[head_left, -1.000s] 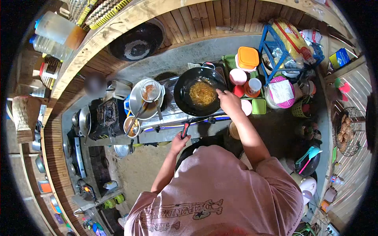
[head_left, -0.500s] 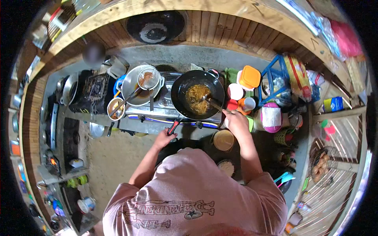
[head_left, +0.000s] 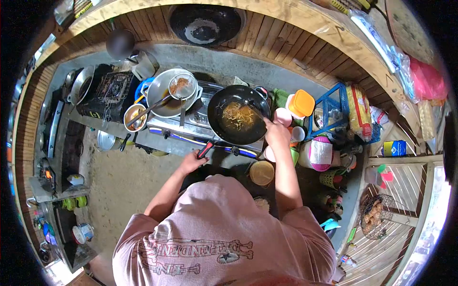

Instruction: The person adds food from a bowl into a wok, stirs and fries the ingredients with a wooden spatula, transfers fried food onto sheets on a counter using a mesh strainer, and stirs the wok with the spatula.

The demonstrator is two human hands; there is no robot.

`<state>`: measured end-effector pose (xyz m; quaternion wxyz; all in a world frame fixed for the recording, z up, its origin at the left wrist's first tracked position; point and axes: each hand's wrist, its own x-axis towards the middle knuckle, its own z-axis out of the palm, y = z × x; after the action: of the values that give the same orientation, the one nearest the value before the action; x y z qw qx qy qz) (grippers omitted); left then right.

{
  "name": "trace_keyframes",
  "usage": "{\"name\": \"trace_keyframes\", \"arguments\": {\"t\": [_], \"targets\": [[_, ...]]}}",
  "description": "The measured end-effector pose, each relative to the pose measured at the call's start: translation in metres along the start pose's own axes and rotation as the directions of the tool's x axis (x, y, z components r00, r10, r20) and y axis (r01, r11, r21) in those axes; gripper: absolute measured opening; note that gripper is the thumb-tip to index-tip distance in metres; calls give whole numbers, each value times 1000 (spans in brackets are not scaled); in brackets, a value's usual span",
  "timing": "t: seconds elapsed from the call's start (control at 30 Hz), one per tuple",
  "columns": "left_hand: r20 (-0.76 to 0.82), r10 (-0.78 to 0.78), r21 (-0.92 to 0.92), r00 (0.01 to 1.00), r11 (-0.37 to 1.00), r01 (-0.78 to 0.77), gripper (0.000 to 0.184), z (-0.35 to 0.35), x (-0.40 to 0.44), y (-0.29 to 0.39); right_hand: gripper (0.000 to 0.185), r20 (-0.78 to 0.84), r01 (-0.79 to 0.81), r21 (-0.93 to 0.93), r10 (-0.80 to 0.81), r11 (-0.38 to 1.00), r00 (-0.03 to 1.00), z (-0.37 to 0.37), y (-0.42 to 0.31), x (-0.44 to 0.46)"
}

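A black wok (head_left: pixel 217 102) sits on the gas stove (head_left: pixel 202 128), with thin golden-brown strips of food (head_left: pixel 238 117) in dark liquid at its bottom. My left hand (head_left: pixel 193 161) is closed around the wok's red-and-black handle (head_left: pixel 205 150). Over the wok's right rim, my right hand (head_left: pixel 276 133) grips a cooking spatula (head_left: pixel 258 114), whose lower end is in the food and hard to make out. Left of the wok stands a light metal pot (head_left: pixel 160 78) with brown liquid. A strainer (head_left: pixel 183 86) holding reddish-brown bits rests across it.
A small bowl (head_left: pixel 135 117) with tongs across it stands left of the pot. Orange-lidded tub (head_left: pixel 304 102), pink cup (head_left: pixel 282 117) and blue crate (head_left: pixel 327 112) crowd the right side. Below my right forearm is a round tan-lidded container (head_left: pixel 262 173). Another wok (head_left: pixel 205 24) hangs on the wall.
My right hand has shifted slightly up and left with the spatula, and the food in the wok is spread differently. My left hand stays on the handle. The whole view has turned a little.
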<state>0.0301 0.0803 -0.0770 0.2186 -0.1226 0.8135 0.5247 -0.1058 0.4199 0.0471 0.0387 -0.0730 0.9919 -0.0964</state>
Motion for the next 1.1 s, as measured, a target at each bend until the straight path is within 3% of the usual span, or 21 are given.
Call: {"name": "trace_keyframes", "arguments": {"t": [0.1, 0.17, 0.33, 0.4, 0.73, 0.83, 0.97, 1.03, 1.1], "targets": [[-9, 29, 20, 1000, 999, -29, 43, 2, 1, -6, 37, 101, -66, -16, 67, 998, 993, -11, 13, -21], [24, 45, -112, 999, 993, -42, 42, 2, 0, -6, 35, 121, -55, -34, 58, 998, 991, -5, 17, -29], [57, 51, -76, 997, 996, -47, 40, 1, 7, -14, 33, -35, -29, -18, 28, 999, 999, 15, -10, -27], [83, 69, -86, 994, 994, -62, 38, 5, 17, -30, 34, -100, 50, -9, -51, 999, 994, 33, -23, -19], [202, 63, -150, 977, 988, -32, 35, -16, 30, -42, 33, -85, 175, 101, -167, 979, 982, 27, -50, -70], [245, 45, -98, 968, 995, -21, 36, -31, 29, -31, 34, -69, 115, 127, -106, 985, 992, 6, -44, -94], [240, 147, -27, 960, 989, -145, 39, -34, 39, -46, 37, -33, -3, -80, 0, 997, 999, 15, -29, -97], [274, 177, -42, 945, 984, -172, 38, -37, 41, -45, 40, -4, -145, -141, 146, 979, 989, 27, -26, -86], [310, 202, -60, 929, 979, -193, 37, -39, 44, -43, 41, -85, -121, -114, 111, 986, 990, 56, -23, -69]]}}
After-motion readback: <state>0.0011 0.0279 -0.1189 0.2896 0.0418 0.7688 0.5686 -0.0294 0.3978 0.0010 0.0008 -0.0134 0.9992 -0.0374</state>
